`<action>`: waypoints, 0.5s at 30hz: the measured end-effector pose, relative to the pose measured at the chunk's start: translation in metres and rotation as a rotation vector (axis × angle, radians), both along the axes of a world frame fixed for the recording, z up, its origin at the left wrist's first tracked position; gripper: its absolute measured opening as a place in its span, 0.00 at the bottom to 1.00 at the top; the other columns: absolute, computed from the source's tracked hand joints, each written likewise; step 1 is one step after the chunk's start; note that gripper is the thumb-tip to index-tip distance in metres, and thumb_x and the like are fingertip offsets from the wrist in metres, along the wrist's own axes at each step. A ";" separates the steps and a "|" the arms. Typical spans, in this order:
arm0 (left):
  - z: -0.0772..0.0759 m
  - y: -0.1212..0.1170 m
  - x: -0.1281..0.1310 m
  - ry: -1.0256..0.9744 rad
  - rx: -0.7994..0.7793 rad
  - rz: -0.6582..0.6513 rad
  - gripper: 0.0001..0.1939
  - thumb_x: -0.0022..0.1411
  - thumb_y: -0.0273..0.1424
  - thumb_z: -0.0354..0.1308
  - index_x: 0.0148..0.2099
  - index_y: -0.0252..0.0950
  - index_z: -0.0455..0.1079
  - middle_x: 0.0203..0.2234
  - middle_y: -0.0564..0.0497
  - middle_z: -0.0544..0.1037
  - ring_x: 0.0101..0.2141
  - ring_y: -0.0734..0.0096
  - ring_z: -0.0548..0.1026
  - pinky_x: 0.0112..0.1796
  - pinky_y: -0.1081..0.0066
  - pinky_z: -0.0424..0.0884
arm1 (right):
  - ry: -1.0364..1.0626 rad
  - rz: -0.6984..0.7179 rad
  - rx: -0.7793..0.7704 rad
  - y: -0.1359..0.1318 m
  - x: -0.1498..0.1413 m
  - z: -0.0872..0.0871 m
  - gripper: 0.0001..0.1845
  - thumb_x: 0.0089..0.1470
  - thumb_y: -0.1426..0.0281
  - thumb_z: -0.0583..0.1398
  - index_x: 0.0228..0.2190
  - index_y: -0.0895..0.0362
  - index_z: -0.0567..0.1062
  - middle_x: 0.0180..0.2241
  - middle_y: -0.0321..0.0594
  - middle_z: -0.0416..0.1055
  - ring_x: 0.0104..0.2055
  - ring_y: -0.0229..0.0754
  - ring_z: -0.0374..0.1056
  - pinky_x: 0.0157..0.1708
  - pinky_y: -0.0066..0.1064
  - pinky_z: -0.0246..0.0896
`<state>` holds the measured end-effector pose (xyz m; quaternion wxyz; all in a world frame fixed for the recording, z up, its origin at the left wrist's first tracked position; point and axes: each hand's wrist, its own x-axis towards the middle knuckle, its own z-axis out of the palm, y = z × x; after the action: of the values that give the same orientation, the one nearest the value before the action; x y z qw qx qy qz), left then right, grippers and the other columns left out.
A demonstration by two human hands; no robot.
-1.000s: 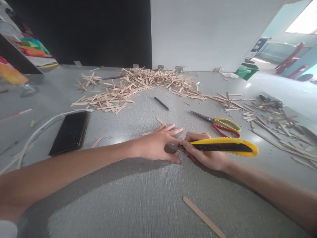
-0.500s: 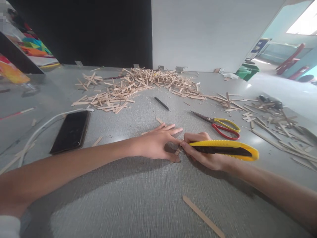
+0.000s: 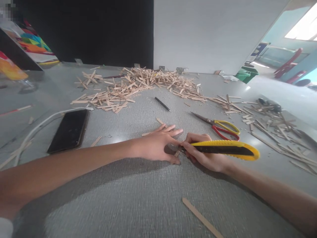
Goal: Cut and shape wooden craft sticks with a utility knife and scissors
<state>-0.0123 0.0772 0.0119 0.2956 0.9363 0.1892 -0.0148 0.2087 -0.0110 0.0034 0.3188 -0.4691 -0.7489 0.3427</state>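
My right hand (image 3: 208, 153) is closed around a yellow and black utility knife (image 3: 232, 150), whose handle points right. The knife's front end meets a short piece of craft stick (image 3: 177, 152) on the table. My left hand (image 3: 158, 143) lies palm down, its outer fingers spread. Its thumb and index finger press the small piece at both ends. Much of the blade is hidden by my right fingers. Close to me lies a whole craft stick (image 3: 201, 216). Just beyond my right hand rest scissors (image 3: 215, 125) with one yellow and one red handle.
Craft sticks form a big pile (image 3: 148, 81) along the back, with more scattered pieces (image 3: 284, 129) at right. A black pen (image 3: 162, 104) lies mid-table. At left are a phone (image 3: 69, 130) and a white cable (image 3: 42, 124). A black and white panel (image 3: 198, 36) stands behind.
Both hands, the knife and the small piece stay nearly in place. The view has shifted slightly.
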 end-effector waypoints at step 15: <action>0.005 -0.002 -0.001 0.015 0.010 -0.002 0.26 0.66 0.54 0.62 0.62 0.54 0.73 0.76 0.53 0.44 0.74 0.47 0.38 0.69 0.41 0.38 | -0.120 0.096 0.027 0.002 -0.005 0.014 0.22 0.72 0.60 0.53 0.25 0.52 0.65 0.21 0.32 0.63 0.23 0.38 0.57 0.26 0.35 0.52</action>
<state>-0.0134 0.0754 0.0170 0.2893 0.9378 0.1905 -0.0212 0.2032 -0.0086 0.0178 0.2630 -0.4479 -0.7929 0.3186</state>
